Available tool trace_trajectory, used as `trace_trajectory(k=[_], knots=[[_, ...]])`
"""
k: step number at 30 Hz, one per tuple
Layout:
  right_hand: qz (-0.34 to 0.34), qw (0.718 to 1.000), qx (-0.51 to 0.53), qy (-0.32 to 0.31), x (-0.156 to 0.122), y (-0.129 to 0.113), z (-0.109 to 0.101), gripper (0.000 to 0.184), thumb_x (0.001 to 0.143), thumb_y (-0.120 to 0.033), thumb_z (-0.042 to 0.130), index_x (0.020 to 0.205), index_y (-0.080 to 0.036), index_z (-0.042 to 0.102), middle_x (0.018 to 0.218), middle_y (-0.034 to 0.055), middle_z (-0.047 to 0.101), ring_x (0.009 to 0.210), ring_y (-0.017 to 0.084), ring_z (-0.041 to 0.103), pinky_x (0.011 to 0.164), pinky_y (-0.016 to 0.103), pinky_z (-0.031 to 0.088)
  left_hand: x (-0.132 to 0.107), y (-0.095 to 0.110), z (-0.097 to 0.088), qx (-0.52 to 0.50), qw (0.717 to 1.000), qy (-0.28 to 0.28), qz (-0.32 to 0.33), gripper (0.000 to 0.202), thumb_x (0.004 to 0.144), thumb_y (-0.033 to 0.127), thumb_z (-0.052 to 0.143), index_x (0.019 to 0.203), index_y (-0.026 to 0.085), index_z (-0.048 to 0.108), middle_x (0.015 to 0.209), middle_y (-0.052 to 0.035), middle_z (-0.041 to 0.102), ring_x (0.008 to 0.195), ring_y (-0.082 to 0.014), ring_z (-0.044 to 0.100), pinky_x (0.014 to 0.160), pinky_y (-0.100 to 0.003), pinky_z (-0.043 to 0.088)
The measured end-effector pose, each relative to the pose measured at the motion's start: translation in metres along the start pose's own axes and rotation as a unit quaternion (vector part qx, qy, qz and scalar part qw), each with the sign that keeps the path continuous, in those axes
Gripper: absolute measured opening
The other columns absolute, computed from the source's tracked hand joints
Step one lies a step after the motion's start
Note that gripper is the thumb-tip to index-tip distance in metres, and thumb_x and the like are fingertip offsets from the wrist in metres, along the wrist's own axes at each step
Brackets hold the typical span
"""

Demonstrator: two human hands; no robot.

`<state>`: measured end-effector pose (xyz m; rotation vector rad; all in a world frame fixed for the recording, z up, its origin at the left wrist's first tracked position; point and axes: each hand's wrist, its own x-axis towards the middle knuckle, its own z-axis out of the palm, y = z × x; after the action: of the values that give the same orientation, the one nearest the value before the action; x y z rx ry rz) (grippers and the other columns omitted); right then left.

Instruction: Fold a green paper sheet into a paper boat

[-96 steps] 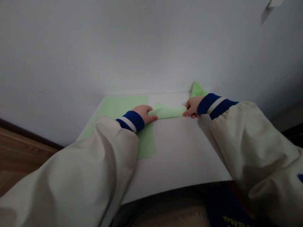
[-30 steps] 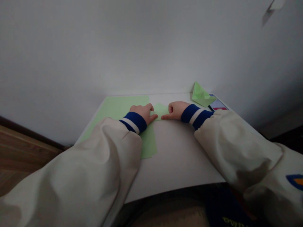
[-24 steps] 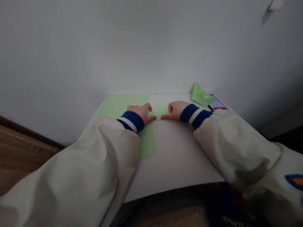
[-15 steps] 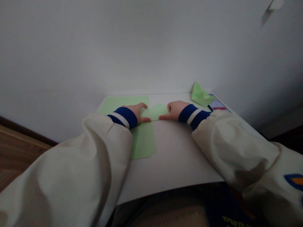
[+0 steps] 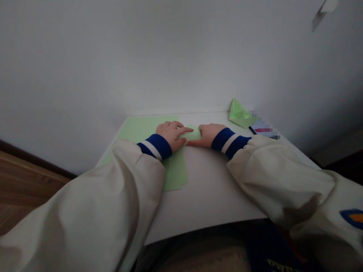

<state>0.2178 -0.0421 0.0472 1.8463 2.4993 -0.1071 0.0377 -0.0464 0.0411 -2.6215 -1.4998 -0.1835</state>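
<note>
A small folded piece of pale green paper point(image 5: 193, 133) lies on the white table between my two hands, partly hidden beneath them. My left hand point(image 5: 171, 135) is open over its left side, the index finger stretched across it and the thumb along its near edge. On the right side, my right hand point(image 5: 208, 135) has its fingers curled in at the paper, while its thumb runs along the near edge towards the left thumb. The two thumb tips are almost touching. Under my left hand and sleeve spread larger green sheets point(image 5: 176, 172).
A folded green paper shape point(image 5: 240, 115) stands at the back right, overlapping a phone-like screen point(image 5: 263, 130) that is partly blurred. The white table point(image 5: 215, 189) meets a pale wall point(image 5: 181, 56) at the back. Wooden furniture point(image 5: 25, 181) is at the left.
My left hand has moved right over the folded paper, and its index finger now reaches across it. My right hand has shifted slightly left.
</note>
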Motion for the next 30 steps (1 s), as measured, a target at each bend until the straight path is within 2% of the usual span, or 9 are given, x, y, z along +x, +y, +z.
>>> trace_trajectory(k=[6, 10, 13, 17, 19, 21, 24, 26, 30], knots=[[-0.055, 0.998, 0.031, -0.018, 0.017, 0.014, 0.0, 0.063, 0.064, -0.077, 0.044, 0.084, -0.019, 0.059, 0.08, 0.0069, 0.065, 0.067, 0.018, 0.055, 0.054, 0.027, 0.034, 0.001, -0.006, 0.003, -0.006, 0.996, 0.004, 0.084, 0.031, 0.085, 0.037, 0.046, 0.11, 0.032, 0.063, 0.111, -0.0021, 0.059, 0.098, -0.022, 0.052, 0.086, -0.037, 0.038], [-0.069, 0.994, 0.074, -0.045, 0.022, 0.02, -0.003, 0.05, 0.063, -0.068, 0.055, 0.077, -0.021, 0.057, 0.071, 0.0012, 0.061, 0.059, 0.012, 0.049, 0.052, 0.024, 0.031, 0.003, -0.004, 0.009, -0.056, 0.997, 0.026, 0.048, 0.029, 0.081, 0.043, 0.052, 0.1, 0.027, 0.066, 0.109, -0.0049, 0.058, 0.1, -0.0229, 0.052, 0.089, -0.039, 0.038], [-0.056, 0.995, 0.078, -0.025, 0.021, 0.019, -0.003, 0.053, 0.059, -0.072, 0.055, 0.073, -0.021, 0.056, 0.067, 0.0004, 0.059, 0.057, 0.012, 0.047, 0.051, 0.025, 0.03, 0.004, -0.001, 0.013, -0.079, 0.996, 0.05, 0.004, 0.031, 0.078, 0.048, 0.056, 0.096, 0.026, 0.066, 0.108, -0.0065, 0.056, 0.103, -0.0241, 0.051, 0.091, -0.04, 0.038], [-0.05, 0.997, 0.063, -0.003, 0.019, 0.017, -0.001, 0.056, 0.059, -0.076, 0.051, 0.072, -0.021, 0.055, 0.067, 0.0014, 0.059, 0.058, 0.013, 0.047, 0.052, 0.026, 0.029, 0.006, 0.001, 0.014, -0.106, 0.993, 0.048, -0.011, 0.031, 0.079, 0.05, 0.055, 0.093, 0.025, 0.067, 0.105, -0.0063, 0.057, 0.104, -0.023, 0.051, 0.094, -0.038, 0.037], [-0.057, 0.996, 0.063, -0.007, 0.019, 0.017, -0.001, 0.057, 0.059, -0.076, 0.051, 0.074, -0.021, 0.056, 0.068, 0.0015, 0.06, 0.058, 0.014, 0.047, 0.052, 0.026, 0.03, 0.007, 0.0, 0.013, -0.108, 0.994, 0.032, -0.008, 0.031, 0.079, 0.047, 0.056, 0.096, 0.025, 0.067, 0.109, -0.0072, 0.056, 0.108, -0.0231, 0.05, 0.096, -0.037, 0.036], [-0.062, 0.996, 0.062, -0.021, 0.019, 0.018, -0.004, 0.057, 0.059, -0.075, 0.052, 0.076, -0.021, 0.057, 0.069, 0.0014, 0.06, 0.058, 0.014, 0.048, 0.051, 0.026, 0.03, 0.008, -0.001, 0.012, -0.094, 0.996, 0.005, -0.01, 0.038, 0.079, 0.046, 0.055, 0.111, 0.025, 0.061, 0.118, -0.0095, 0.053, 0.115, -0.0248, 0.046, 0.098, -0.039, 0.033], [-0.057, 0.996, 0.043, -0.049, 0.018, 0.019, -0.009, 0.055, 0.06, -0.072, 0.055, 0.078, -0.02, 0.059, 0.068, 0.0021, 0.061, 0.059, 0.014, 0.049, 0.052, 0.026, 0.032, 0.01, -0.005, 0.012, -0.061, 0.997, -0.037, -0.022, 0.065, 0.078, 0.051, 0.052, 0.136, 0.024, 0.038, 0.131, -0.0142, 0.045, 0.122, -0.0286, 0.04, 0.099, -0.045, 0.031], [-0.043, 0.997, 0.023, -0.064, 0.017, 0.019, -0.012, 0.054, 0.061, -0.07, 0.056, 0.078, -0.019, 0.061, 0.068, 0.0031, 0.062, 0.06, 0.015, 0.051, 0.053, 0.026, 0.033, 0.012, -0.01, 0.014, -0.044, 0.997, -0.053, -0.024, 0.074, 0.077, 0.056, 0.05, 0.14, 0.022, 0.029, 0.134, -0.016, 0.043, 0.122, -0.0302, 0.039, 0.098, -0.045, 0.031], [-0.012, 0.994, -0.004, -0.105, 0.017, 0.022, -0.016, 0.054, 0.064, -0.069, 0.055, 0.077, -0.017, 0.063, 0.066, 0.0043, 0.063, 0.06, 0.016, 0.055, 0.055, 0.027, 0.036, 0.013, -0.023, 0.019, -0.02, 0.997, -0.076, -0.027, 0.074, 0.076, 0.062, 0.046, 0.138, 0.025, 0.034, 0.139, -0.0153, 0.038, 0.126, -0.0325, 0.035, 0.1, -0.045, 0.028]])
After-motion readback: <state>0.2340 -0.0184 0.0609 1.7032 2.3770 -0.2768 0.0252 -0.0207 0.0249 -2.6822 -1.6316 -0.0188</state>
